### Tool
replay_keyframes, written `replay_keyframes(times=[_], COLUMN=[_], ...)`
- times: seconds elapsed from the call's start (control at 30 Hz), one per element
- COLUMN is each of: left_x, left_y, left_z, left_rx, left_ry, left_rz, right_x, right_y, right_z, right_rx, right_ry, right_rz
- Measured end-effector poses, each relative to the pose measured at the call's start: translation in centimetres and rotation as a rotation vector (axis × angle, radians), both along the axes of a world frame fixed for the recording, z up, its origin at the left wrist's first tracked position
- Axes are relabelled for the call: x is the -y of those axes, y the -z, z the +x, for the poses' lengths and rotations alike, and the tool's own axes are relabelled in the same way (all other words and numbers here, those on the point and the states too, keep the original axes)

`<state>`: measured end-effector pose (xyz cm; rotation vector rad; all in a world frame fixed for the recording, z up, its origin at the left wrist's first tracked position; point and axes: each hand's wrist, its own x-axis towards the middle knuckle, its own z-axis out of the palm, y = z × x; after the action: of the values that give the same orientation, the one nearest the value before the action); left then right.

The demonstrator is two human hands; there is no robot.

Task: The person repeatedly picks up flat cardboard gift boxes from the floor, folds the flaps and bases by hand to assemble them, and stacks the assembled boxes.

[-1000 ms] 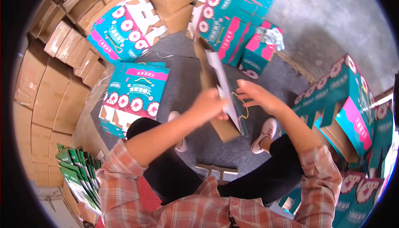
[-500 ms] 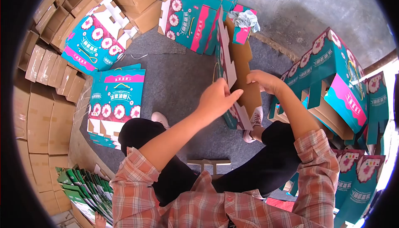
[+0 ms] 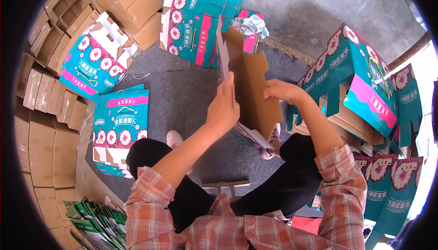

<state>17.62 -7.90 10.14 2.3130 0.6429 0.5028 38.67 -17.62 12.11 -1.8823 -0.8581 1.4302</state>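
A partly opened cardboard box (image 3: 248, 79) stands between my hands, its plain brown inside facing up and its flaps raised. My left hand (image 3: 223, 106) is closed on the left panel, fingers over its upper edge. The right panel's edge is pinched by my right hand (image 3: 280, 91), thumb and fingers together. Most of the box's printed outside is turned away from view. Just beyond the box lies a crumpled pale cloth (image 3: 251, 25) on a pink and teal carton piece.
Flat teal cartons lie in a stack (image 3: 121, 124) on the left and another stack (image 3: 191, 26) ahead. A formed teal box (image 3: 93, 58) sits at far left, another (image 3: 365, 74) at right. Brown cartons (image 3: 42, 145) line the left side. Green folded packages (image 3: 98, 225) stand lower left.
The box has spread wider, showing more of its brown inside. My left hand has turned upright onto the left panel. My right hand keeps its pinch, and the view has shifted slightly.
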Motion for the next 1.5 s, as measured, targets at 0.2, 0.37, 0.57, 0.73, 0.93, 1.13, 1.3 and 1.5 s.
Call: replay_keyframes(times=[0.2, 0.37, 0.57, 0.73, 0.93, 1.13, 1.3, 1.5], left_x=[2.0, 1.9, 1.6, 1.3, 1.7, 1.6, 3.4, 5.4], left_y=[-1.3, -1.0, 0.1, 0.5, 1.4, 0.9, 2.4, 2.0], left_z=[-5.3, -6.9, -6.8, -6.4, -7.1, -8.6, -7.0, -5.3], left_rx=[-0.03, -0.125, -0.206, -0.295, -0.226, -0.099, -0.085, -0.063], left_ry=[0.187, 0.354, 0.442, 0.484, 0.479, 0.642, 0.42, 0.163], left_rz=[0.14, 0.326, 0.345, 0.348, 0.232, 0.167, 0.221, 0.188], right_x=[2.3, 1.1, -0.2, -0.7, -0.3, -0.1, -0.2, -0.3], right_y=[0.5, 1.1, 1.2, 2.3, 1.8, 0.7, 0.3, 0.3], right_z=[2.7, 1.3, 0.4, 0.6, 0.2, 0.0, -0.3, -0.5], right_rx=[0.035, 0.071, 0.177, 0.339, 0.402, 0.349, 0.367, 0.423], right_ry=[0.183, 0.162, 0.071, 0.052, 0.073, 0.074, 0.068, 0.053], right_rz=[0.07, 0.15, 0.074, 0.104, 0.154, 0.046, 0.045, 0.06])
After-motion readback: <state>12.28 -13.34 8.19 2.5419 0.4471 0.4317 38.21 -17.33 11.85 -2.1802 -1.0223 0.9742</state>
